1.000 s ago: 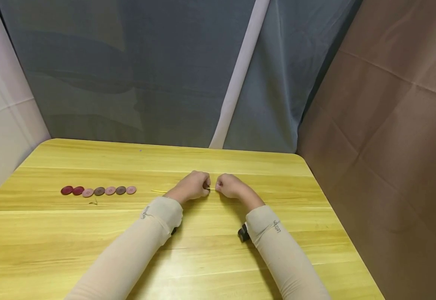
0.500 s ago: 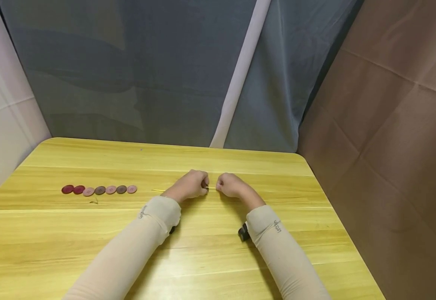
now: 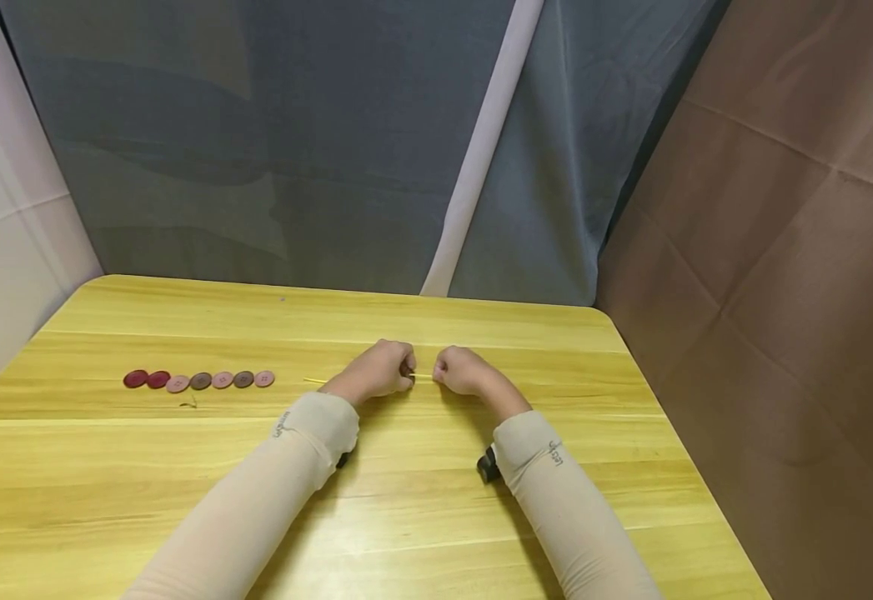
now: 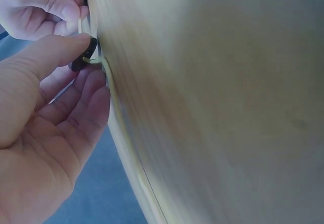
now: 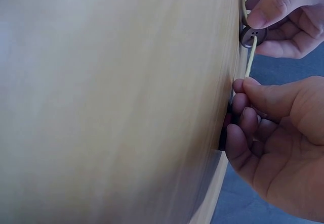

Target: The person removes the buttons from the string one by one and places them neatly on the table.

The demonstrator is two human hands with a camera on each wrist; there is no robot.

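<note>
My left hand point(image 3: 379, 371) pinches a dark brown button point(image 5: 248, 38) between thumb and fingers, a little above the wooden table or against it; which, I cannot tell. A yellow cord point(image 5: 251, 57) passes through a hole in the button. On the other side, my right hand point(image 3: 466, 371) pinches this cord between thumb and index finger, and a short stretch runs straight between the hands in the head view. The cord's other part trails left behind the left wrist. In the right wrist view, a dark item with a reddish patch point(image 5: 227, 125) is partly hidden behind the right fingers.
Left on the table point(image 3: 421, 517) lies a row of several buttons: dark red point(image 3: 135, 379), pink point(image 3: 223, 380) and brown point(image 3: 201, 381). A small dark scrap point(image 3: 190, 403) lies in front of them. Grey cloth point(image 3: 256, 167) hangs behind, brown cloth point(image 3: 796, 292) at the right.
My left hand has moved slightly to the left with the button, so more cord shows between the hands. The right hand stays almost in place, holding the cord.
</note>
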